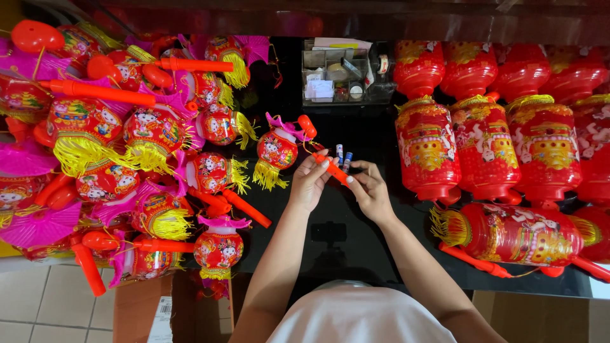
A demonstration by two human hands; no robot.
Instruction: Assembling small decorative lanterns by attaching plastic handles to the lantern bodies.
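My left hand [309, 182] and my right hand [370, 190] meet over a black tabletop [356, 235], both gripping a short orange stick handle [333, 169] of a toy lantern. A thin cord runs from the handle toward a small round red lantern [276, 151] with a yellow tassel and pink top, lying just left of my left hand. Two small blue-and-white batteries [344, 156] lie on the table just beyond my fingers.
A heap of small red, pink and yellow toy lanterns [127, 140] with orange sticks fills the left side. Large red cylindrical lanterns [483, 140] lie in rows on the right. A clear compartment organiser [337, 73] sits at the back. Tiled floor [44, 298] lies lower left.
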